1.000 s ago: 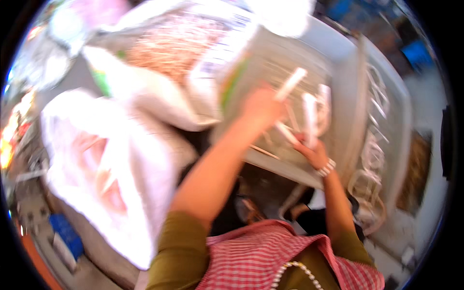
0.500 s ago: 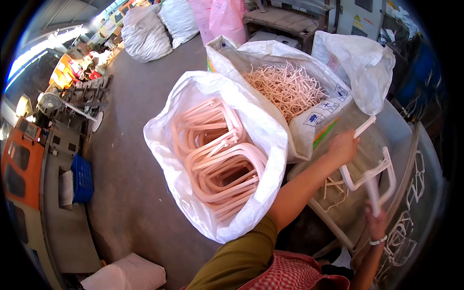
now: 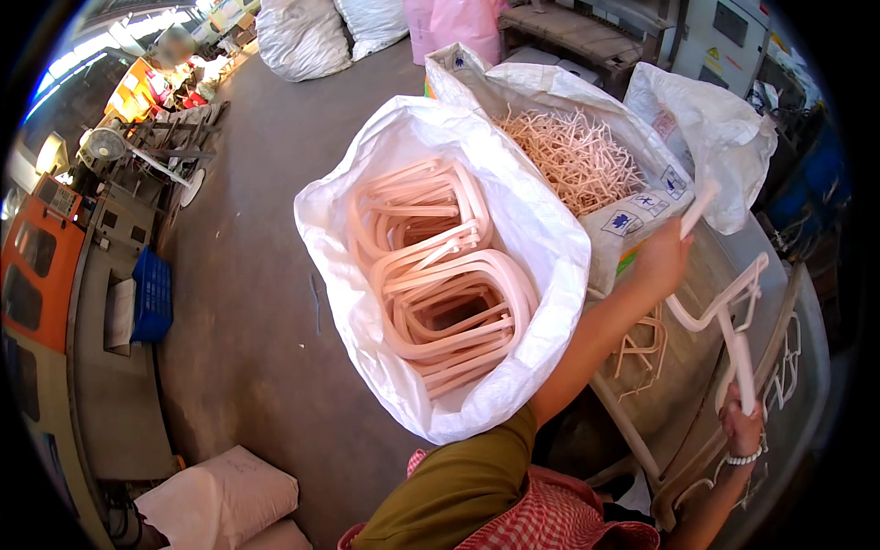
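At the right, my left hand (image 3: pixel 664 258) is closed on a pale pink plastic frame (image 3: pixel 701 321); one end sticks out above my fingers, and a bent part with a thin strip along it shows beyond my hand. Lower right, my right hand (image 3: pixel 741 423), with a white beaded bracelet, grips a pale pink plastic bar (image 3: pixel 741 371) pointing upward. The bar meets the bent part; whether they are one piece I cannot tell. Left of my left forearm stands an open white sack (image 3: pixel 330 220) holding stacked pink rounded frames (image 3: pixel 449 302).
Behind it, another white sack (image 3: pixel 669 174) holds thin pink plastic strips (image 3: pixel 577 156). Below my hands is a grey bin (image 3: pixel 632 440) with loose pink pieces (image 3: pixel 642 348). A blue basket (image 3: pixel 151 298) and a fan (image 3: pixel 105 144) are at the left. Full sacks (image 3: pixel 225 495) lie lower left.
The view has shifted, so the sacks sit further right and higher. My right hand's bar, blurred before, is sharper and upright against the bent part. Both hands keep their hold.
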`<state>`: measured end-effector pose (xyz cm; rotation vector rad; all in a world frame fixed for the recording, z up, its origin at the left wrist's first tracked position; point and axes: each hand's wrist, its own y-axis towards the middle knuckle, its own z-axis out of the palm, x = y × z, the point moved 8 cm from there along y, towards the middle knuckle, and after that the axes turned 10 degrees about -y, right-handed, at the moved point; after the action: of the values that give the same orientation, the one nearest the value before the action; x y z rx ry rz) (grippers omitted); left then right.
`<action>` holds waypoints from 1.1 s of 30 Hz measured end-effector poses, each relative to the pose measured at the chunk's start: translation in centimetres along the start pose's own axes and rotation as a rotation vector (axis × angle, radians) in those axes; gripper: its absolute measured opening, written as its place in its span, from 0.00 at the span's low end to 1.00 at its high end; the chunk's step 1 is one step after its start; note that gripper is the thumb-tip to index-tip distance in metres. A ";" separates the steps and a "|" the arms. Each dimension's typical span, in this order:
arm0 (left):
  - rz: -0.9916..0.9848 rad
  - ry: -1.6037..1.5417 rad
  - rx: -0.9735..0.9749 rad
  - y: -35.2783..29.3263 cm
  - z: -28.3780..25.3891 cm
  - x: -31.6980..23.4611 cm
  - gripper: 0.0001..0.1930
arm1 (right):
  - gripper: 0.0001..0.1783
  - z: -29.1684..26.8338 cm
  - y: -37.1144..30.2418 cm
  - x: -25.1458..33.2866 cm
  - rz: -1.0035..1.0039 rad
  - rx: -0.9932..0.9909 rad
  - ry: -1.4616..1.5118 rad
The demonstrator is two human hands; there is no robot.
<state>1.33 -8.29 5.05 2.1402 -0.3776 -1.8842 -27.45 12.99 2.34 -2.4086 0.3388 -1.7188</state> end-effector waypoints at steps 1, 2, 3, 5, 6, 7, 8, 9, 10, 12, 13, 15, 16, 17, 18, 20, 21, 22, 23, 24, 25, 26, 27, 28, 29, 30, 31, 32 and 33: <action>0.031 0.060 0.028 -0.1 0.1 -0.2 0.10 | 0.16 -0.2 -0.3 -1.0 0.183 0.017 -0.240; 0.067 0.114 0.062 -0.3 0.5 -0.8 0.10 | 0.16 -1.3 0.2 -1.8 0.072 -0.016 -0.612; 0.099 0.166 0.096 -0.7 1.1 -1.3 0.10 | 0.16 -3.2 0.9 -4.8 -0.041 -0.048 -0.983; 0.006 0.155 0.182 -1.7 2.7 -0.9 0.10 | 0.17 -8.1 2.1 -11.0 -0.044 -0.244 -1.395; -0.048 0.161 0.213 -2.4 2.9 -0.6 0.10 | 0.17 -10.8 2.8 -13.8 0.064 -0.405 -1.424; -0.077 0.153 0.233 -2.7 3.4 -0.9 0.12 | 0.17 -14.5 3.1 -16.4 0.180 -0.585 -1.443; -0.134 0.073 0.277 -2.6 4.2 -1.2 0.12 | 0.18 -19.9 3.1 -20.0 0.281 -0.685 -1.181; -0.207 0.010 0.313 -2.8 4.6 -0.9 0.12 | 0.20 -21.8 3.1 -22.2 0.407 -0.620 -0.789; -0.280 -0.058 0.351 -3.3 5.2 -0.6 0.12 | 0.21 -22.4 2.6 -23.8 0.522 -0.545 -0.398; -0.315 -0.119 0.271 -4.2 6.4 2.3 0.14 | 0.24 -17.0 3.7 -21.3 0.318 -0.444 0.018; -0.327 -0.154 0.234 -4.6 7.4 3.5 0.14 | 0.26 -12.9 3.9 -17.9 0.214 -0.396 0.223; -0.478 -0.211 0.301 -6.3 10.0 5.2 0.15 | 0.27 -5.4 3.6 -11.2 0.127 -0.316 0.504; -0.553 -0.238 0.338 -7.3 11.2 5.8 0.16 | 0.28 -2.3 3.4 -8.2 0.082 -0.276 0.647; -0.591 -0.283 0.321 -8.1 11.8 6.5 0.17 | 0.28 -0.1 3.0 -5.5 0.046 -0.270 0.714; -0.625 -0.331 0.307 -8.7 12.5 6.9 0.17 | 0.28 1.4 2.5 -3.0 0.005 -0.268 0.781; -0.679 -0.385 0.281 -9.9 13.3 7.5 0.18 | 0.29 2.5 2.5 -0.1 -0.129 -0.170 0.885; -0.701 -0.390 0.272 -10.4 13.4 7.3 0.18 | 0.28 3.0 2.3 1.5 -0.220 -0.075 0.919; -0.725 -0.396 0.262 -10.9 13.5 7.1 0.18 | 0.28 3.6 1.9 3.0 -0.310 0.020 0.951; -0.770 -0.437 0.299 -11.6 13.8 6.8 0.18 | 0.28 4.3 1.1 5.0 -0.427 0.189 1.059; -0.829 -0.484 0.325 -12.3 13.5 6.4 0.18 | 0.28 4.6 0.8 5.6 -0.397 0.172 1.110; -0.881 -0.522 0.356 -13.1 13.3 6.1 0.18 | 0.28 4.8 0.4 6.0 -0.365 0.152 1.163; -0.914 -0.557 0.397 -13.4 13.4 5.3 0.18 | 0.28 4.4 0.0 6.2 -0.355 0.126 1.212; -0.942 -0.582 0.445 -13.7 13.6 4.7 0.18 | 0.28 3.6 -0.3 5.6 -0.354 0.099 1.185; -0.972 -0.605 0.499 -14.1 14.0 4.2 0.18 | 0.28 2.7 -0.6 4.5 -0.351 0.067 1.159; -0.688 -0.460 0.524 -13.2 14.2 4.3 0.17 | 0.27 1.8 -1.0 3.5 -0.353 0.029 1.130; -0.585 -0.322 0.500 -13.5 15.2 5.7 0.18 | 0.27 2.2 -1.8 4.6 -0.389 0.062 0.986; -0.499 -0.154 0.438 -13.3 14.8 8.4 0.18 | 0.26 3.2 -1.8 5.3 -0.413 0.089 0.840; -0.580 -0.001 0.363 -12.3 15.9 10.0 0.20 | 0.24 3.2 -1.8 3.8 -0.287 -0.053 0.769; -0.653 -0.183 0.398 -10.6 14.2 5.2 0.27 | 0.22 2.3 -2.2 2.8 -0.317 -0.157 0.765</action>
<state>-11.95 -0.72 -5.35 2.5771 -0.0870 -2.5475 -24.24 14.30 4.73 -1.8549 0.1820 -2.8161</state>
